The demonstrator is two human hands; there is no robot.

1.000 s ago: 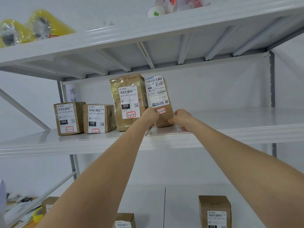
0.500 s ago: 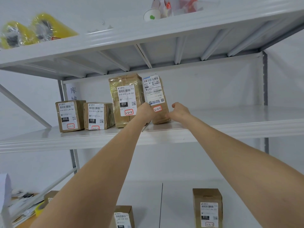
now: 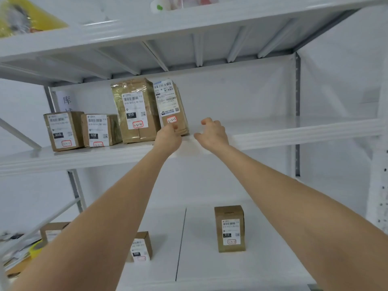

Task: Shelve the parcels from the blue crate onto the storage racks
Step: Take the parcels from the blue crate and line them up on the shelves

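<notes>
Bright, even, diffuse light; soft shadow beneath the upper shelf (image 3: pixel 210 19); wide-angle bending toward the edges; lower-left corner blurred.

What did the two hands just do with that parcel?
The right hand let go of the parcel and drew away to the right. The left hand still holds its bottom edge. The tall parcel beside it stayed put.
</notes>
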